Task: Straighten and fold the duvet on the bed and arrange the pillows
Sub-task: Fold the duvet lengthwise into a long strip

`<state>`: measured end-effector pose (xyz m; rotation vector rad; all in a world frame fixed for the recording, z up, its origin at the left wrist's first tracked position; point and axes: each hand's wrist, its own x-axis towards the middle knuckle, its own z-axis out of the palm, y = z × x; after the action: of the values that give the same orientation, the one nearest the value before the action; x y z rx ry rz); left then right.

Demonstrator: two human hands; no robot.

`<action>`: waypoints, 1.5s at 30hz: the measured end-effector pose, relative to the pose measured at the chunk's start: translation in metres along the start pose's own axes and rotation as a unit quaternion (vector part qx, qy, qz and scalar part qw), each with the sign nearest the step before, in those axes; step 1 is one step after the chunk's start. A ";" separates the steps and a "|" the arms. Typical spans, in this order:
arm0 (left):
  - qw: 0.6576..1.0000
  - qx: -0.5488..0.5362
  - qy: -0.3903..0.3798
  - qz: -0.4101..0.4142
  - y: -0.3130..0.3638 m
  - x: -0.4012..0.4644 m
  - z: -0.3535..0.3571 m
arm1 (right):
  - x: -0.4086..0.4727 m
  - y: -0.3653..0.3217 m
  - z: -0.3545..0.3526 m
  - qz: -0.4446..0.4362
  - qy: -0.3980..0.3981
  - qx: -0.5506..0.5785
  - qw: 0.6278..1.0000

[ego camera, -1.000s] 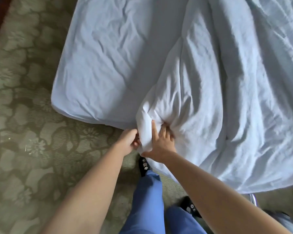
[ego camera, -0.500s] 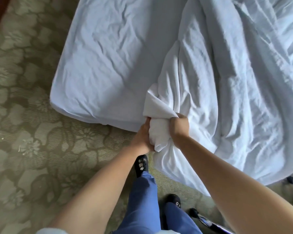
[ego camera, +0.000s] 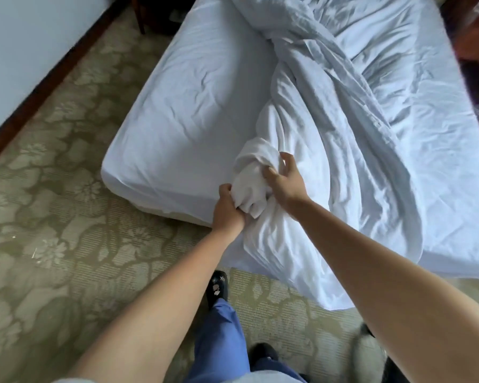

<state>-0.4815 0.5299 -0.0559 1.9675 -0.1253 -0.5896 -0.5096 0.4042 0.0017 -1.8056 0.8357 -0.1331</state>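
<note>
A crumpled white duvet lies bunched down the middle and right of the bed, its near end hanging over the foot edge. My left hand grips a bunched corner of the duvet at the foot of the bed. My right hand grasps the same bunch from the right, fingers curled into the cloth. The left part of the mattress shows bare fitted sheet. No pillows are in view.
Patterned green carpet covers the floor left of and in front of the bed. A white wall with dark baseboard runs along the left. Dark wooden furniture stands at the upper right. My blue trousers and black shoes are below.
The view has pulled back and more of the bed shows. My right hand has loosened and shifted up on the bunched corner; my left hand keeps its grip lower on it.
</note>
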 end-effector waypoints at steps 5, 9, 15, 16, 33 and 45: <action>0.996 -0.072 0.055 -0.004 0.028 -0.048 -0.005 | -0.062 0.017 -0.017 -0.069 -0.011 -0.102 0.992; 0.996 -0.056 0.064 -0.017 0.054 -0.063 -0.005 | -0.094 0.052 -0.034 -0.116 -0.046 -0.277 0.953; 1.000 -0.022 0.018 0.008 0.084 -0.068 -0.007 | -0.090 0.002 -0.100 -0.089 0.176 -0.229 0.953; 1.000 -0.024 0.017 -0.003 0.081 -0.064 -0.012 | -0.089 -0.007 -0.109 -0.096 0.197 -0.200 0.955; 0.904 0.293 -0.174 -0.258 -0.048 -0.051 -0.035 | -0.079 0.100 -0.025 0.027 -0.312 -0.451 0.836; 0.897 0.389 -0.210 -0.011 0.052 0.023 -0.019 | -0.012 0.021 -0.045 -0.032 -0.198 -0.471 0.859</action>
<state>-0.4436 0.5138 -0.0124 2.5699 -0.7018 -1.0955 -0.5496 0.3724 0.0054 -2.6371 0.5584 0.7115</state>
